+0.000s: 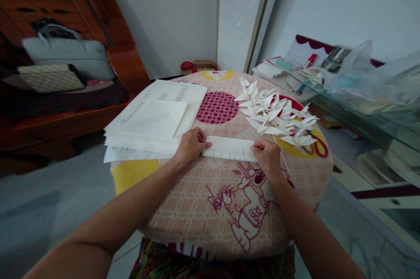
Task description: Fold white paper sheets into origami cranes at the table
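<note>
A folded strip of white paper (231, 148) lies across the middle of the round table, faint print showing along its lower edge. My left hand (193, 144) pinches its left end between thumb and fingers. At the opposite end, my right hand (267, 156) grips the paper the same way. Just left of my left hand is a thick stack of printed sheets (138, 115), topped by a smaller blank sheet (154, 118). Beyond my right hand sits a pile of folded white paper cranes (272, 110). Red-handled scissors (320, 145) lie partly under that pile.
A patterned cloth (197, 209) covers the round table. To the right, a glass shelf (361, 117) holds plastic bags (370, 82) and papers. A wooden bench (124, 64) with a grey handbag (78, 54) stands at the left. A tall white cabinet (241, 21) is behind.
</note>
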`<act>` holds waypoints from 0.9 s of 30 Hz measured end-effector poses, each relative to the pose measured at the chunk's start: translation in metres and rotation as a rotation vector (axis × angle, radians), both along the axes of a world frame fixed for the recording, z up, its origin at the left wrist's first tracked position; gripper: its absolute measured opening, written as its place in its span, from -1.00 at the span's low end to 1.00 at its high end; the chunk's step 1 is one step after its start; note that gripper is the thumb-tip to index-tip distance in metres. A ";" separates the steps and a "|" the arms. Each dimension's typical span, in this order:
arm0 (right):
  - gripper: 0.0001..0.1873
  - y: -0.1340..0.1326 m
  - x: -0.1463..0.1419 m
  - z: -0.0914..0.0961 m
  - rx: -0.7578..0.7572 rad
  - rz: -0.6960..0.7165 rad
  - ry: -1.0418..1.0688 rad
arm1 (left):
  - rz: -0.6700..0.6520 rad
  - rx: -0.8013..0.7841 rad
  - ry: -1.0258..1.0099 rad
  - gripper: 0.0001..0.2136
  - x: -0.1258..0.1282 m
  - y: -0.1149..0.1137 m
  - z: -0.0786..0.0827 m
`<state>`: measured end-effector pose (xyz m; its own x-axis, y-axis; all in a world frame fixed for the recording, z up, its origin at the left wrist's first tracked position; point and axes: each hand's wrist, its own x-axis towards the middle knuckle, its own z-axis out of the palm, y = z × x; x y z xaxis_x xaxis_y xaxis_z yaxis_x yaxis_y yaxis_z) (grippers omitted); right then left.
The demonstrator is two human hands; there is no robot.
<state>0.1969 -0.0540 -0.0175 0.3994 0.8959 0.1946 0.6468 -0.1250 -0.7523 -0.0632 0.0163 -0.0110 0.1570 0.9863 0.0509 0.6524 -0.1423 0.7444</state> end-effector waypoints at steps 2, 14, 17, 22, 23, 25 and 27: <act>-0.90 0.000 0.000 0.001 -0.013 0.004 -0.011 | -0.007 0.005 0.005 -0.78 0.000 -0.001 0.001; -0.84 0.004 0.002 -0.004 -0.036 0.063 -0.085 | -0.131 0.186 0.174 -0.89 0.001 -0.006 0.004; -0.82 0.005 0.003 -0.004 -0.043 0.075 -0.088 | -0.273 0.347 0.133 -0.78 0.000 -0.002 -0.003; -0.79 0.005 0.002 -0.003 -0.079 0.050 -0.099 | -0.654 0.398 0.110 -0.57 -0.004 0.010 -0.014; -0.79 0.005 0.001 -0.003 -0.079 0.048 -0.102 | -0.716 0.391 0.121 -0.53 -0.006 0.011 -0.015; -0.80 0.006 0.001 -0.004 -0.069 0.049 -0.110 | -0.805 0.378 0.153 -0.46 -0.009 0.012 -0.013; -0.80 0.006 0.001 -0.005 -0.058 0.053 -0.120 | -0.853 0.363 0.196 -0.43 -0.010 0.010 -0.009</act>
<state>0.1979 -0.0479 -0.0226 0.3280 0.9263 0.1853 0.7386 -0.1292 -0.6616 -0.0731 0.0266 -0.0202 0.8562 0.4635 0.2282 0.3300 -0.8305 0.4488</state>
